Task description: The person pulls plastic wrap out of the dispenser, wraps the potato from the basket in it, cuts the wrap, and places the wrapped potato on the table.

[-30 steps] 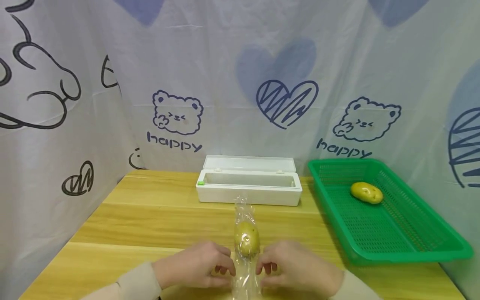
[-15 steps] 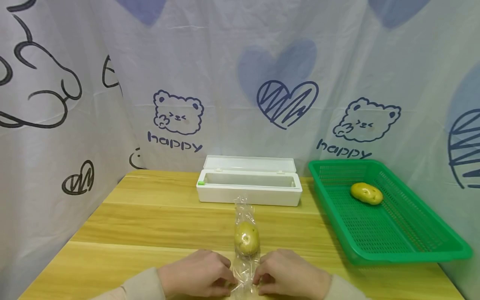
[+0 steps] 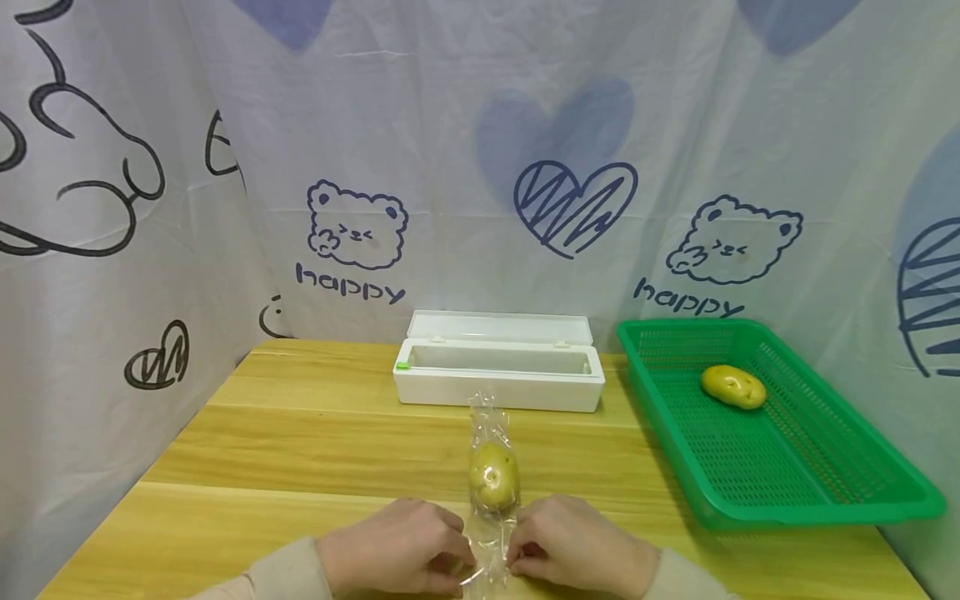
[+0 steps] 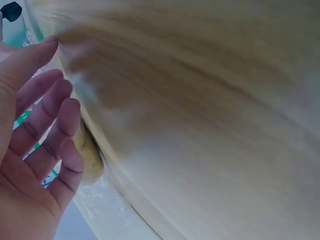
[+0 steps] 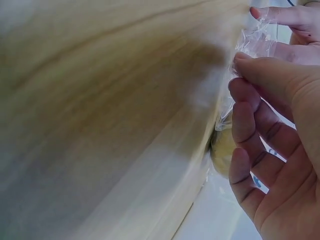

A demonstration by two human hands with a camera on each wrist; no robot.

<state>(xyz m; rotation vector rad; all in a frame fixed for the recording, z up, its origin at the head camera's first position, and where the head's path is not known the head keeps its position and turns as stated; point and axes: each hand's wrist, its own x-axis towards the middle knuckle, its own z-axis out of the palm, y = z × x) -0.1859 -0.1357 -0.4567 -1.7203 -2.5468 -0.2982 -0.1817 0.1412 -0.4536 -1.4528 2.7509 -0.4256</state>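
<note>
A yellow potato (image 3: 494, 479) lies in a strip of clear plastic wrap (image 3: 491, 529) on the wooden table, the film crumpled beyond it and towards me. My left hand (image 3: 405, 547) is at the left edge of the near end of the film, fingers curled, thumb and forefinger at the plastic. From the opposite side my right hand (image 3: 573, 546) pinches the film's right edge between thumb and forefinger. In the right wrist view the film (image 5: 255, 40) stretches between both hands, and the potato (image 5: 223, 150) shows behind the fingers. Its other side appears past my left fingers (image 4: 70, 117).
Behind the potato stands a white wrap dispenser box (image 3: 498, 390) with its lid (image 3: 498, 327) raised and a green slider (image 3: 402, 366) at the left. On the right, a green plastic basket (image 3: 675, 442) holds another potato (image 3: 733, 387). A printed curtain (image 3: 450, 167) hangs along the back.
Both hands have come slightly nearer to me and closer together along the near end of the film, which is now more gathered. The wrapped potato stays in place.
</note>
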